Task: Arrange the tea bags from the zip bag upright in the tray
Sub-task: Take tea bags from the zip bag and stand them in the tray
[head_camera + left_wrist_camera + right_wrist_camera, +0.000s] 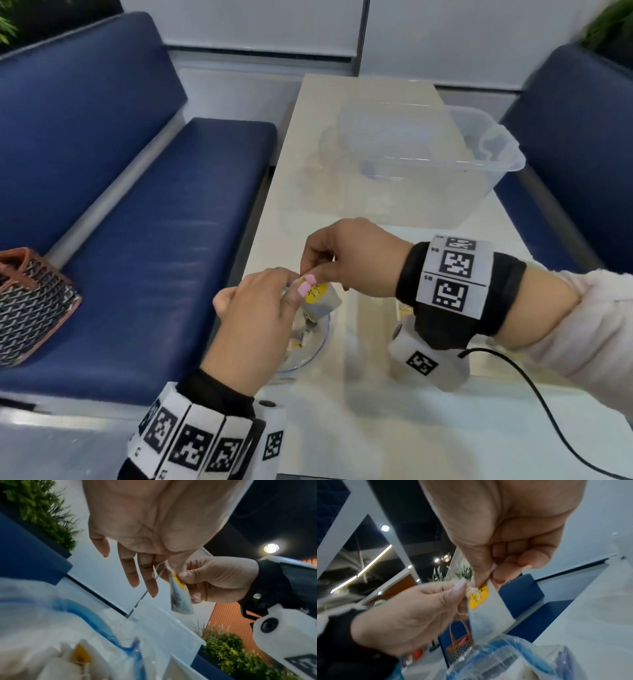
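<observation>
Setting, head view: You sit at a pale table [359,411] between two navy benches; a woven handbag [30,301] rests on the left bench.
Tray, head view: A clear plastic tray [479,164] stands further back on the table, well apart from your hands. It looks empty, so the arranging has probably barely begun.
Hands, head view: Your left hand [253,325] and right hand [349,260] meet above the open zip bag [308,346], both touching one tea bag [322,298].
Left wrist view: Your left fingers [132,572] hang nearly straight. The right thumb and fingers pinch the yellow-tagged tea bag, which dangles with its string looped loose. More tea bags lie in the zip bag below.
Right wrist view: The right fingertips [498,578] pinch the tea bag's top corner. The left thumb and forefinger close on its edge by the yellow tag [478,597], likely to free the string before the tea bag goes to the tray.
</observation>
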{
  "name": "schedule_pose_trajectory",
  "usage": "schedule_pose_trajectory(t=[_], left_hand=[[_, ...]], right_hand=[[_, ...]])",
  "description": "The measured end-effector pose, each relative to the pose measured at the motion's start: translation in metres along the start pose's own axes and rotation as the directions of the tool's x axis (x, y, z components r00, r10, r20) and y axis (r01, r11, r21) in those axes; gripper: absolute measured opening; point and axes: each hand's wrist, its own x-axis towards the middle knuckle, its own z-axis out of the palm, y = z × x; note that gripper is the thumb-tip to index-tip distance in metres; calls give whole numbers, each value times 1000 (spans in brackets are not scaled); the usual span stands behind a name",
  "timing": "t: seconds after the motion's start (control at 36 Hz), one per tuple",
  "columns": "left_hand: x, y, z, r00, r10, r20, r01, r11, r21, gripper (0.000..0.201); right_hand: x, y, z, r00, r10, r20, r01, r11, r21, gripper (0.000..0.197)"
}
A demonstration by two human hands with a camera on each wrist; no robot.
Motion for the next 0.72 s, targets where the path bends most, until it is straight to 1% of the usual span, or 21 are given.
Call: schedule_pose_trajectory(t=[0.06, 0.08, 0.17, 0.22, 0.31, 0.36, 0.42, 0.47, 0.53, 0.58, 0.64, 0.72], left_hand=[[-1, 7, 1, 999, -2, 45, 11, 980, -200, 31], [-1, 10, 2, 998, 1, 61, 16, 962, -271, 23], [1, 21, 9, 998, 43, 50, -22, 934, -357, 8], [3, 32, 14, 995, 83, 51, -57, 922, -383, 8], [5, 48, 23, 985, 155, 80, -116, 923, -366, 5], [6, 55, 29, 976, 195, 97, -152, 929, -338, 6], [8, 62, 37, 966, 228, 119, -176, 924, -339, 5], [8, 68, 43, 959, 247, 138, -188, 921, -342, 17], [7, 70, 50, 953, 251, 172, -183, 925, -333, 31], [3, 66, 58, 944, 260, 201, -194, 935, -298, 39], [-1, 59, 66, 933, 279, 227, -225, 945, -238, 40], [-8, 53, 75, 918, 295, 265, -247, 949, -198, 36]], right_hand=[[-7, 4, -8, 999, 9, -47, -5, 996, 86, 4], [-11, 7, -12, 998, 16, -64, -7, 992, 125, 6], [-26, 17, -26, 995, 20, -93, -4, 987, 160, 13], [-38, 25, -36, 996, 21, -89, -13, 996, 92, 12], [-55, 37, -47, 997, 30, -75, -36, 996, -83, 7], [-64, 44, -53, 996, 41, -74, -50, 991, -128, 7], [-74, 52, -57, 995, 59, -83, -71, 985, -156, 12], [-81, 61, -60, 993, 80, -84, -94, 981, -171, 15], [-88, 70, -64, 991, 116, -74, -128, 973, -194, 13], [-94, 80, -67, 985, 167, -46, -173, 957, -231, 11], [-98, 91, -67, 977, 213, -5, -206, 936, -285, 8], [-99, 107, -61, 958, 279, 60, -240, 900, -365, 6]])
